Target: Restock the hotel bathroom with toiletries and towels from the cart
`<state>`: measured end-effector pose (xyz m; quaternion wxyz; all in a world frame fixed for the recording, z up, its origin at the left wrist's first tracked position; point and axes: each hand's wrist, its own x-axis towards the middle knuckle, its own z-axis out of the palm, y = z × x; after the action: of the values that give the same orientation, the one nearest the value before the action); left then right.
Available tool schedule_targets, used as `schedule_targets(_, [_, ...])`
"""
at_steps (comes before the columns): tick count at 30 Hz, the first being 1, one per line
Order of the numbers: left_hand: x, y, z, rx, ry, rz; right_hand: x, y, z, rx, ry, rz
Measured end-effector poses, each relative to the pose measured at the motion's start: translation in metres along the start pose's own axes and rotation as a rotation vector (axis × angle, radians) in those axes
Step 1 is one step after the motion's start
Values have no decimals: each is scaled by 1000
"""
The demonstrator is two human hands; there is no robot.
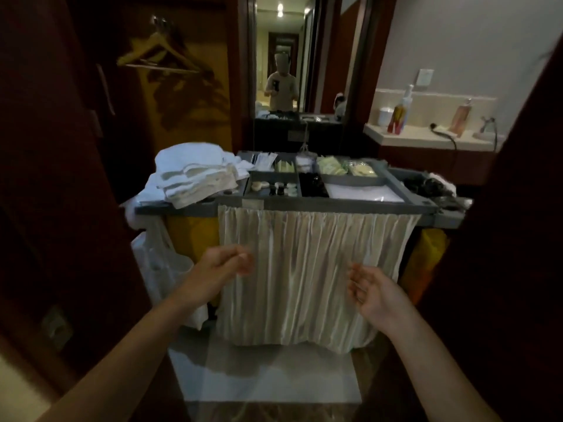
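Both the left hand [227, 263] and right hand [370, 289] are open and empty; the towels [195, 181] wait on the cart [329, 205], so restocking looks barely begun.

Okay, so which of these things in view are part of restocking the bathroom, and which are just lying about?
For the job: cart, folded towels on its left end, small toiletries in its top tray, left hand and right hand, both empty.
Lying about: wooden hangers at upper left, bottles and white cup on the counter, mirror.
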<state>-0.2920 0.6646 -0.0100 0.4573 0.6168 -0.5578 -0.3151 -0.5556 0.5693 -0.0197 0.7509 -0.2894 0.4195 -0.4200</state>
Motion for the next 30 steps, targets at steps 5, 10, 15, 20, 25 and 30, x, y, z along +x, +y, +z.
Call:
schedule_targets(5, [110,-12,-16,22,-54,7,82,-49,34,15,54,-63])
schedule_targets(10, [209,-28,-21,20,-43,-23,149,-70,46,45,40,-70])
schedule_targets(15, [288,-53,-14,58,12,-101,222,-92,57,7,31,-87])
schedule_targets(20, [362,-83,-10,151,75,-152,316,-108,65,-35,19,-24])
schedule_targets(25, [421,-100,4,184,239,-55,410,-137,73,-185,-11,-14])
schedule_targets(30, [463,-115,16,280,309,-12,486,-153,76,-592,-59,-171])
